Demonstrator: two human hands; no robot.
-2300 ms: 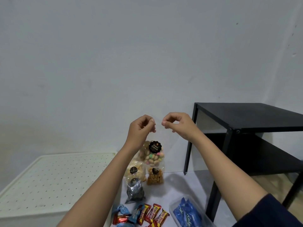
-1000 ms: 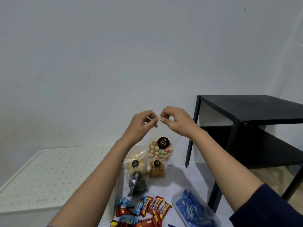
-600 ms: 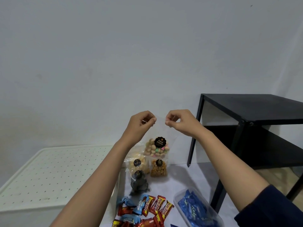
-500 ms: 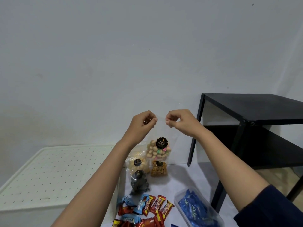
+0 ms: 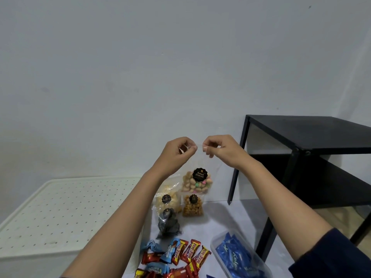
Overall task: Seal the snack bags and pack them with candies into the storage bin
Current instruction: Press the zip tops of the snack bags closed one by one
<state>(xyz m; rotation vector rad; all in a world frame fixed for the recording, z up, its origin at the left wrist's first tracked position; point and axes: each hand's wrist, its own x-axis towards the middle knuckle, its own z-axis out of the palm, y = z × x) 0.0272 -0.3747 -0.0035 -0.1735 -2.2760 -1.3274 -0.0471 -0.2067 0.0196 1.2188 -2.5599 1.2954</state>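
Black two-tier metal side table (image 5: 309, 135) is standing at the right, by the far wall. White plastic storage bin with a dotted lid (image 5: 60, 209) is sitting at the left, lid on, just beside the white surface (image 5: 220, 219). Both forearms are reaching out over that surface, with a dark blue sleeve (image 5: 331, 255) showing on the right one. Clear plastic tub (image 5: 217, 243) is lying near right on the surface, holding blue candy packets (image 5: 234, 255).

Up in the air: left hand (image 5: 176, 155) and right hand (image 5: 222, 150) are hanging just beside each other, small gap between, fingers curled. Each is pinching, thumb against forefinger, the top edge of the clear snack bag of pale and pastel biscuits with a round black label (image 5: 197, 182). That bag is hanging upright from the pinch, off the surface, in front of the far wall and above the other bags. Cannot tell whether its top is sealed; the film is too clear to read.

Three more clear labelled bags are sitting far centre on the surface:
- pale cracker bag (image 5: 166, 197) at left
- orange-brown nut bag (image 5: 192, 207) just right of it
- dark snack bag (image 5: 167, 223) just in front of the pale cracker bag

Red chocolate bars (image 5: 188, 254) and blue-wrapped candies (image 5: 152, 247) are lying loose in a heap near centre, between the dark snack bag and the tub, partly running off the bottom edge.
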